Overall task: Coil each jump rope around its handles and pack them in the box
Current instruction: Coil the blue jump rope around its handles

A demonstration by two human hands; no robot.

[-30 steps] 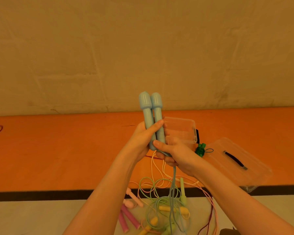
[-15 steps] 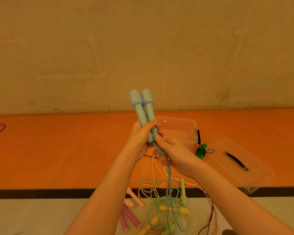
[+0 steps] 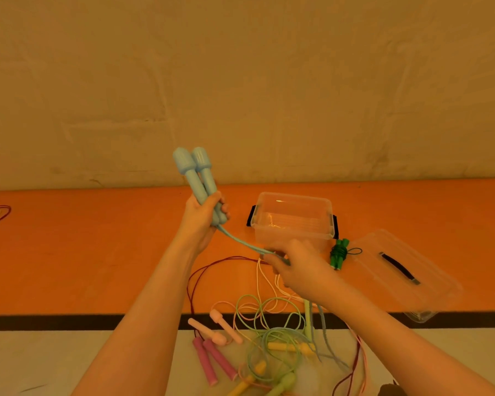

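1. Left hand (image 3: 202, 221) grips the two light-blue plastic jump-rope handles (image 3: 198, 182) side by side, heads tilted up; right hand (image 3: 300, 265) pinches the blue cord (image 3: 240, 242) just below them.
2. A second ago both hands sat together at the handles; now the right has slid off along the cord, drawing it taut. Reads as slack pulled out for the first wrap.
3. Clear plastic box (image 3: 293, 221) stands open on the orange floor strip (image 3: 97, 252), apparently nothing in it; clear lid (image 3: 397, 272) lies right of it.
4. Coiled green rope (image 3: 338, 254) lies between box and lid, unpacked.
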